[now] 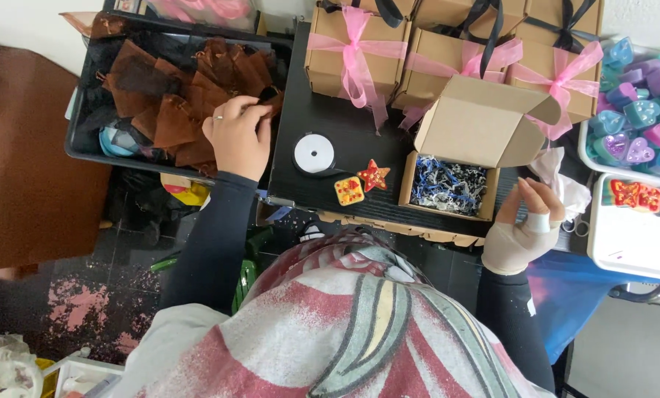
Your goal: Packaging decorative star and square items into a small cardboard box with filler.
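Left to right, as I see it from the head view:

1. Black plastic crate (86,140), far left, filled with brown sheer drawstring pouches (175,110).
2. My left hand (238,136), over the crate's right edge; fingers pinched narrow on the top of one brown pouch.
3. White round ribbon spool (314,153), flat on the black tabletop (300,110).
4. Yellow square resin piece (349,191) and red star resin piece (374,175), just beside each other.
5. Open kraft cardboard box (455,158), lid up, with blue-and-white shredded paper (448,186) inside.
6. My right hand (525,228), bandaged, fingers loosely spread, holding nothing, just right of the box.
7. White tray of pastel heart shapes (639,110), far right
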